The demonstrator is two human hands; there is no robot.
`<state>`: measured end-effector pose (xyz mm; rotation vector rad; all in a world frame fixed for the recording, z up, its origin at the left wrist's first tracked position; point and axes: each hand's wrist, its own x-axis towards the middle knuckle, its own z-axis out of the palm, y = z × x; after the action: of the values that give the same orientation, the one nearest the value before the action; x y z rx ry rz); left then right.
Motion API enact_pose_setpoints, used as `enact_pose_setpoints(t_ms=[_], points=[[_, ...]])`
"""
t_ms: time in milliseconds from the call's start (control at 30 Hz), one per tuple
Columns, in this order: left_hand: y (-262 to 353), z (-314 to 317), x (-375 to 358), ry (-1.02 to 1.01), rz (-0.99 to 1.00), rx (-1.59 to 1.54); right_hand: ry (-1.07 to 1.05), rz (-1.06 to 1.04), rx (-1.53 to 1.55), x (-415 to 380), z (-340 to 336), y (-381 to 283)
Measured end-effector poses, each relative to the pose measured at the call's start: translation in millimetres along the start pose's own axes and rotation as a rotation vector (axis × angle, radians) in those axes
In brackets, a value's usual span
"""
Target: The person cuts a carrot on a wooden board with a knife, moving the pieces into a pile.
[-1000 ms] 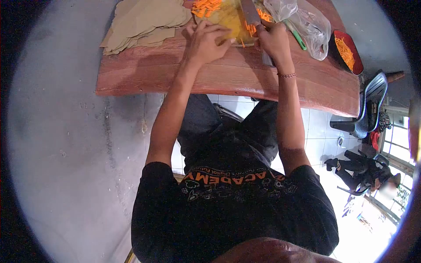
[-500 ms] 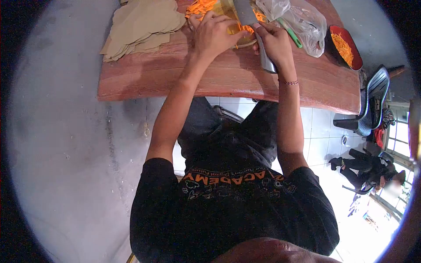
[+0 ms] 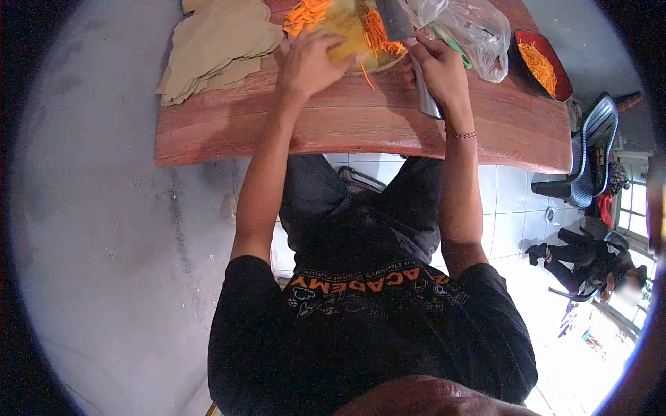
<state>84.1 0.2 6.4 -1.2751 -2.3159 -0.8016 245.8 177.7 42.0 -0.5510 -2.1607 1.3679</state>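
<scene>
My right hand [image 3: 439,69] is wrapped round the handle of a large knife [image 3: 394,19], whose blade lies over the right part of a yellowish round cutting board [image 3: 345,24]. Thin orange shreds [image 3: 374,31] lie on the board just left of the blade, and one strand hangs over the board's near edge. Fingers apart, my left hand [image 3: 316,64] is at the board's left side, holding nothing visible. Beyond its fingertips sits a pile of orange slices [image 3: 306,14].
Brown paper-like sheets [image 3: 215,45] are stacked at the table's left. A clear plastic bag [image 3: 482,38] covers part of a green-handled tool [image 3: 454,47]. A dark red bowl [image 3: 544,66] holds orange shreds. Dark chairs [image 3: 593,152] and a seated person [image 3: 590,267] are at the right.
My left hand has moved left and off the orange shreds, its fingers spreading. The shreds beside the blade are now uncovered. My right hand still grips the knife, slightly farther right.
</scene>
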Motion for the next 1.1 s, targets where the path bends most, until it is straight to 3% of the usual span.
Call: enact_pose_setpoints(t_ms=[100, 200, 367, 667, 767, 867, 1100], points=[[13.6, -13.3, -24.4, -0.102, -0.023, 0.06, 0.011, 0.101, 0.009, -8.3, -3.7, -1.1], [31.7, -10.1, -28.0, -0.012, 0.061, 0.05, 0.046, 0.108, 0.026, -13.3, -2.3, -1.0], [29.2, 3.7, -22.5, -0.073, 0.038, -0.222, -0.028, 0.207, 0.02, -26.3, -6.6, -18.0], [32.4, -10.0, -18.2, -0.185, -0.026, -0.356, -0.029, 0.171, 0.014, -26.7, -1.8, -6.3], [18.2, 0.6, -12.4, -0.215, 0.039, -0.303, -0.022, 0.106, 0.002, -24.1, -1.7, -4.3], [12.3, 13.4, -4.7, -0.118, 0.19, -0.235, -0.058, 0.18, 0.05, -22.4, -3.7, -8.4], [11.8, 22.6, 21.6, 0.017, 0.239, -0.197, 0.046, 0.061, 0.018, -20.1, -7.3, 5.6]])
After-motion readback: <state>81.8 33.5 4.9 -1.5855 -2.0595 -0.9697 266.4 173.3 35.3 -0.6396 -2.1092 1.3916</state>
